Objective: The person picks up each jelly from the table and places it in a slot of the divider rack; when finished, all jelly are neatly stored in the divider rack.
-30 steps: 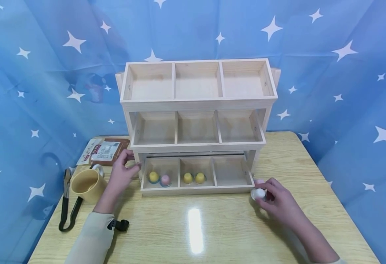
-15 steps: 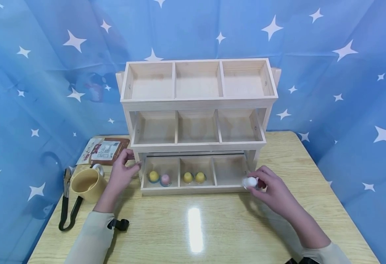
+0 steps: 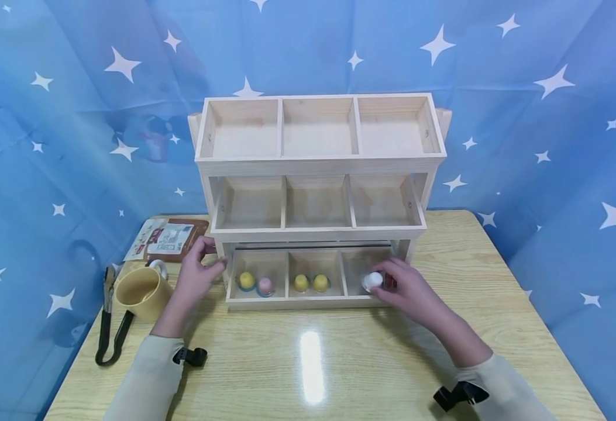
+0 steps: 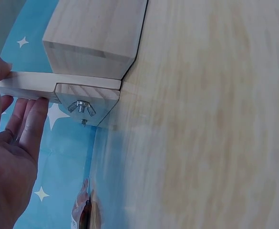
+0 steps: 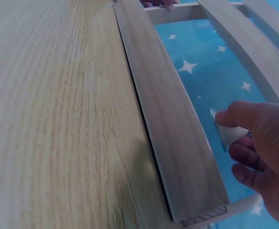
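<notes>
A three-tier wooden rack (image 3: 334,237) stands at the back of the table, each tier split into three compartments. My left hand (image 3: 194,280) grips its left upright; in the left wrist view, thumb and fingers lie on opposite sides of the rack's wooden board (image 4: 34,82). My right hand (image 3: 413,295) pinches a small white piece with a clear flared rim (image 3: 372,281) over the bottom tier's right compartment. That rim shows between thumb and fingers in the right wrist view. In the bottom left compartment sit a yellow piece (image 3: 247,280) and a pink piece (image 3: 265,286); the middle one holds two yellow pieces (image 3: 320,283).
To the left stand a tan mug (image 3: 141,292) and black-handled tongs (image 3: 105,339). Behind them lies a brown packet with a white label (image 3: 173,238). A blue star-printed cloth (image 3: 308,47) hangs behind and around the table (image 3: 265,362).
My right hand has carried the white piece leftward, from beside the rack's lower right end to over the bottom right compartment. The left hand has stayed at the upright.
</notes>
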`<state>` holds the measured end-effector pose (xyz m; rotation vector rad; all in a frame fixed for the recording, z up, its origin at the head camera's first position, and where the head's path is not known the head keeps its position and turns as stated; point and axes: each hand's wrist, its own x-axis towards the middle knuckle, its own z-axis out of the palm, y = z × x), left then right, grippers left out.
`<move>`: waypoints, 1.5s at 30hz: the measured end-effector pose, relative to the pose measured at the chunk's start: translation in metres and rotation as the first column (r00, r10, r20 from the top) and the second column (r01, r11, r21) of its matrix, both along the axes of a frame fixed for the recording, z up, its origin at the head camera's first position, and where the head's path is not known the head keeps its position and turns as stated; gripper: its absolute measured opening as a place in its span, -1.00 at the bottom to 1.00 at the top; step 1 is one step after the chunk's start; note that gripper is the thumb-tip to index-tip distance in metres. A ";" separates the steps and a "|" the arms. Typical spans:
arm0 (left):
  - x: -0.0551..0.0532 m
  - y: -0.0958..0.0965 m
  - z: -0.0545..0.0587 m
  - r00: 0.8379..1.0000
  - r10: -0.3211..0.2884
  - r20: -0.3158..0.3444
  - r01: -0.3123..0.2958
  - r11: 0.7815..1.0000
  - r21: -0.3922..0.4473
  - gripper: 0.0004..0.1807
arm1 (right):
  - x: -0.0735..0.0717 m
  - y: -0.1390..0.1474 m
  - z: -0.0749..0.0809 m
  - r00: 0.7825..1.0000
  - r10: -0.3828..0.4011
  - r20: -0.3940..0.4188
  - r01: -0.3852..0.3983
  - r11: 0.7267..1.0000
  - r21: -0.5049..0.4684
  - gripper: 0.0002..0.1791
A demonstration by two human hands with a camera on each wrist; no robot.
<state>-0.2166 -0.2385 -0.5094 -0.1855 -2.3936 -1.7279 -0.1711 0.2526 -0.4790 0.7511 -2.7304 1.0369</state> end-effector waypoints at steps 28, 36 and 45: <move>-0.001 0.000 -0.003 1.000 -0.001 0.022 0.001 1.000 -0.005 -0.57 | -0.034 -0.023 -0.011 0.991 0.110 0.075 -0.122 0.977 0.174 -0.73; -0.001 0.000 -0.001 1.000 -0.001 0.000 0.001 1.000 -0.018 -0.61 | -0.038 -0.023 -0.012 0.992 0.100 0.082 -0.110 0.984 0.138 -0.70; -0.001 -0.001 0.001 1.000 0.014 0.001 -0.014 1.000 -0.026 -0.61 | -0.030 -0.018 -0.007 0.995 0.071 0.068 -0.075 0.995 0.062 -0.70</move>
